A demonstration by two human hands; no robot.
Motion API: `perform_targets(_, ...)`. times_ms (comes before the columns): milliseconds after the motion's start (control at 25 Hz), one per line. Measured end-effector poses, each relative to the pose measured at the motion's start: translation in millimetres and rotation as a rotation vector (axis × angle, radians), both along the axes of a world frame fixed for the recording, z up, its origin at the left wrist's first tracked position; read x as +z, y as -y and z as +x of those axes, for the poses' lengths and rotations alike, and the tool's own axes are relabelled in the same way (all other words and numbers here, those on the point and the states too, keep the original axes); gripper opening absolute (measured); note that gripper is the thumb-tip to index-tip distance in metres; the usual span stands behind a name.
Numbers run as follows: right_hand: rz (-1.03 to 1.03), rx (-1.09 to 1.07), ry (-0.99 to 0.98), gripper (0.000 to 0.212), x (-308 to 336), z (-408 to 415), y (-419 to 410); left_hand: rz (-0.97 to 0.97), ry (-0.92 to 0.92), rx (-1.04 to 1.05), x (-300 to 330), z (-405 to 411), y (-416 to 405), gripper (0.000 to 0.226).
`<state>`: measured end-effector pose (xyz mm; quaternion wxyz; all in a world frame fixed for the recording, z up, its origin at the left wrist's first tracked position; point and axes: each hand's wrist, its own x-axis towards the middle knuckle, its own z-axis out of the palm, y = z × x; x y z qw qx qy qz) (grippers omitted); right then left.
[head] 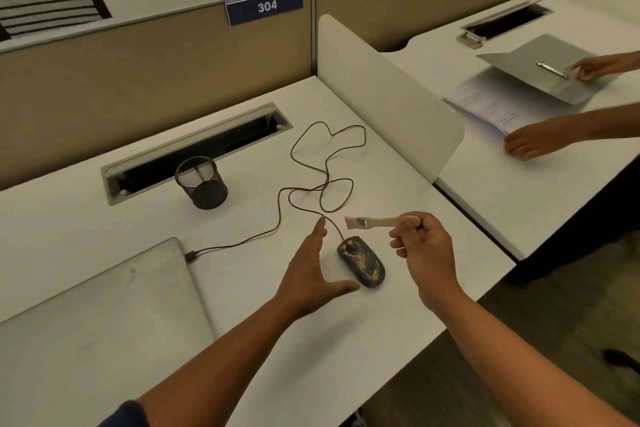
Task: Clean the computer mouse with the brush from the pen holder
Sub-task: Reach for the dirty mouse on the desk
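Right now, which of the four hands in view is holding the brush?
The wearer's right hand, pinching the brush by its wooden handle above the mouse. The left hand is open, and the two hands at the neighbouring desk handle a binder.

Bare desk point(242, 288) btwn hands; cable point(325, 180) loops beyond mouse point(362, 265).

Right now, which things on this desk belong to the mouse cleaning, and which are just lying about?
Job:
- mouse, dirty
- brush, in right hand
- pen holder
- left hand, open beside mouse

Lying about:
- laptop
- folder, neighbouring desk
- 304 sign
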<state>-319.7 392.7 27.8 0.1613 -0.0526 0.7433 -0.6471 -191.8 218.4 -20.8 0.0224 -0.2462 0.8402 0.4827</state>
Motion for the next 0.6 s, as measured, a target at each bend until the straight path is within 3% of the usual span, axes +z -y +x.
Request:
perform_targets(280, 0.024, -0.099, 0.173, 0.014, -30, -7, -34, -0.017, 0.086, 0.053, -30, -23, -30, 0.167)
perform_targets(600, -0.039, -0.091, 0.295, 0.016, -42, -15, -48, -0.135, 0.076, 0.098, -52, -33, -44, 0.158)
